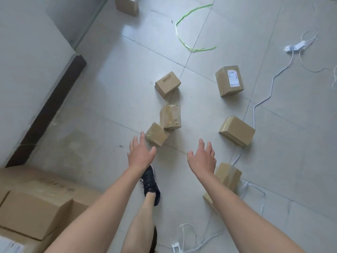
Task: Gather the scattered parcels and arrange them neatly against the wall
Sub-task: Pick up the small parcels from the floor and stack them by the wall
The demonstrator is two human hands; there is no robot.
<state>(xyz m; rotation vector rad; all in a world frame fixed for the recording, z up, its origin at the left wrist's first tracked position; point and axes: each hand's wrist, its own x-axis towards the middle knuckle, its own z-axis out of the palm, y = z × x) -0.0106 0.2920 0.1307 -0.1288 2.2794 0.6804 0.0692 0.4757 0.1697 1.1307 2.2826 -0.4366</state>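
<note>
both hands (141, 156) (202, 157) released, fingers spread, reaching over scattered small brown cardboard parcels (157, 134) on the grey tiled floor (109, 88).

parcels: rigid, box-shaped, glossy tape over matte card; judged light and stiff, tape faces possibly slippery. grip opposite flat sides, not the taped seams. nearest taped parcel lies just beyond the left fingertips, touching a second (170, 116); others lie well apart. white cables (262, 103) trail between them.

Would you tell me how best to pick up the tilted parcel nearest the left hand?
Hedged: clasp the tilted parcel across its two side faces, coming from above on the near side. It leans against the taped parcel, so the far side is blocked. The left hand is open beside it.
</note>
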